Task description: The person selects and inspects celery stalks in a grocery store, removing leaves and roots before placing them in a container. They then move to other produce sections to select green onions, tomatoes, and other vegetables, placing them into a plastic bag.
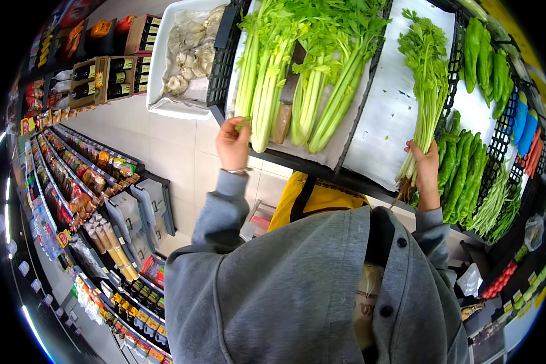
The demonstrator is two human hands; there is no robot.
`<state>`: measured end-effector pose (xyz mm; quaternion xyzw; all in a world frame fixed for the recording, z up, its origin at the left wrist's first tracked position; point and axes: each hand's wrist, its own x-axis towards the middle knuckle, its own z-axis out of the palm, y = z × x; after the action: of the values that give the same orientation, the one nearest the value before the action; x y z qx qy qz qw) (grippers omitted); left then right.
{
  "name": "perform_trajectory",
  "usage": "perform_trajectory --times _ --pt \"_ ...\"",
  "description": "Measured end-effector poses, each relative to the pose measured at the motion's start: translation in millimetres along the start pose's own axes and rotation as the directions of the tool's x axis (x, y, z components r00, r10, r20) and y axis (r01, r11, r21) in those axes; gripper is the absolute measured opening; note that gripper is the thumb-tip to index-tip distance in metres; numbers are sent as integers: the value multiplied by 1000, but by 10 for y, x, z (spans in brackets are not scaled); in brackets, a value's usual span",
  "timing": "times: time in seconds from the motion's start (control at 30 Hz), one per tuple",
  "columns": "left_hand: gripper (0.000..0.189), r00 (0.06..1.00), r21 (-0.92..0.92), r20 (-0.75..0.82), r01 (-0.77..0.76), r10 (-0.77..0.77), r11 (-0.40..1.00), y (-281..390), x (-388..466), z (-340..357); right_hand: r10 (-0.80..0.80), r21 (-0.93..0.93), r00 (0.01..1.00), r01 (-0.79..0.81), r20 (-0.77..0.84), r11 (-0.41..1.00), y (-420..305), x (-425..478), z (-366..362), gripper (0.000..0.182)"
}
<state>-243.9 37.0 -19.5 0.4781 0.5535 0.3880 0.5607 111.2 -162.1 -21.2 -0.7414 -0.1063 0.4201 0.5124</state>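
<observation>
My right hand (423, 169) is closed round the lower stalks of a thin bunch of leafy celery (427, 98), just above its brown roots. The bunch lies along the right side of a white-lined display section (373, 132). At the left, my left hand (233, 144) pinches a small green leaf or stalk piece (242, 123) between thumb and fingers, beside the base of the thick celery stalks (266, 104). More celery (339, 107) lies to the right of these, with a brown block-like piece (282, 122) between the groups.
Garlic bulbs (189, 59) fill a white tub (154, 86) at the upper left. Long green peppers (465, 175) and green beans (491, 200) lie right of my right hand, behind black mesh dividers (505, 123). A yellow bag (291, 195) hangs under the stand's front edge. Packed shelves (79, 182) stand at the left.
</observation>
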Motion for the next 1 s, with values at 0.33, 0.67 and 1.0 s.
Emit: perform_trajectory --times 0.33,0.67,1.0 --pt "22 986 418 113 67 -125 906 -619 260 -271 -12 -64 999 10 -34 998 282 39 91 26" --pt "56 865 703 473 -484 165 521 -282 76 -201 -101 -50 985 95 -140 994 -260 -142 143 33" --pt "53 838 766 423 -534 343 359 29 13 129 -314 11 940 318 -135 948 -1222 -363 -100 29"
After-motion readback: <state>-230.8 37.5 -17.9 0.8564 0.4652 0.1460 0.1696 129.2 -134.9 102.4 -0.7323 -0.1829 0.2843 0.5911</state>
